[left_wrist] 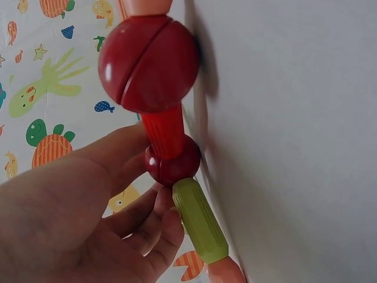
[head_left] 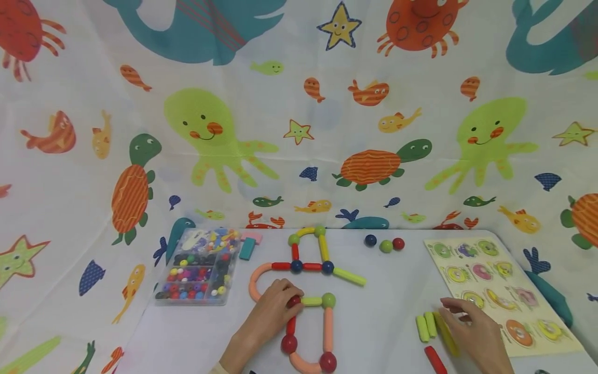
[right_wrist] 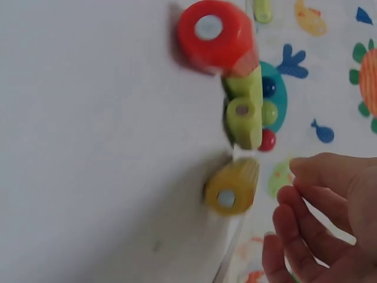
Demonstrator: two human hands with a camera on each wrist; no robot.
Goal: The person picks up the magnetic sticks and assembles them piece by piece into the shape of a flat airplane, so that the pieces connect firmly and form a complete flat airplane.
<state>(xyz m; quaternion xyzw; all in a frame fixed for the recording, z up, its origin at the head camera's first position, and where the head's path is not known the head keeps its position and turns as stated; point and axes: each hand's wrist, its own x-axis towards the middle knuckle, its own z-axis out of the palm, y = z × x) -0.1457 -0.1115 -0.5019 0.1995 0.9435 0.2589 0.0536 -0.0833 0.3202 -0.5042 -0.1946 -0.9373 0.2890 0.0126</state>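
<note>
On the white table lies a figure of magnetic sticks and balls. My left hand (head_left: 271, 311) holds the red ball (left_wrist: 172, 162) at a corner of its lower loop, thumb and fingers around it. From that ball run a light green stick (left_wrist: 200, 221) and a red stick (left_wrist: 164, 132). A green ball (head_left: 329, 299), two larger red balls and pink pieces finish the loop. My right hand (head_left: 476, 330), fingers loosely bent with nothing between them, hovers beside a yellow stick (right_wrist: 231, 187). Two short light green sticks (head_left: 426, 327) and a loose red stick (head_left: 435, 359) lie nearby.
The figure's upper loop has blue balls (head_left: 296, 266) and a light green stick (head_left: 350, 277) pointing right. A divided bead box (head_left: 196, 302) stands at the left. Three loose balls (head_left: 386, 246) lie at the back, a fruit picture board (head_left: 502, 291) at the right.
</note>
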